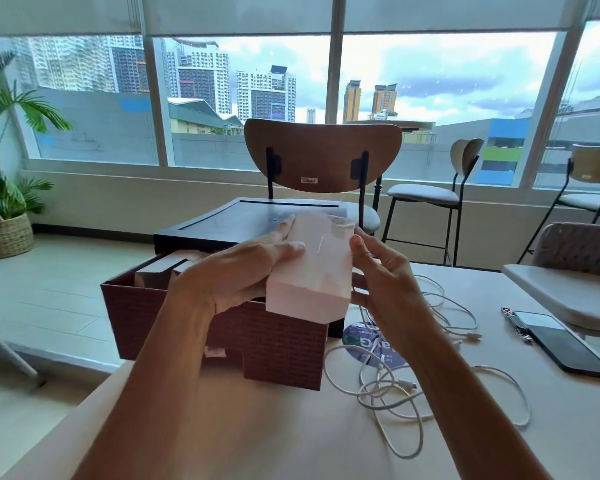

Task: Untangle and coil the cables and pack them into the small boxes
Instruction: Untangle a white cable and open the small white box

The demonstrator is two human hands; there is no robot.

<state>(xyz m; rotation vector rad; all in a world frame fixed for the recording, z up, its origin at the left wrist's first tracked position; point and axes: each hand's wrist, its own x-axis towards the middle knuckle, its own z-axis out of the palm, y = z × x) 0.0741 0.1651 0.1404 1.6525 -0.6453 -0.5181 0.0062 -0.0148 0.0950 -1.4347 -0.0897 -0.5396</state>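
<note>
A small white box (312,268) is held in the air between both hands, above the right end of a dark red carton (187,323). My left hand (236,271) grips its left side with fingers laid along it. My right hand (378,271) holds its right side, thumb on the top edge. Several white cables (413,386) lie tangled and loose on the table to the right of the carton. More small white boxes (160,268) stand inside the carton at its left end.
A black lid (222,223) lies tilted behind the carton. A dark phone (565,344) and a watch (511,318) lie at the table's right. A blue round sticker (364,344) sits under the cables. Chairs stand behind and to the right.
</note>
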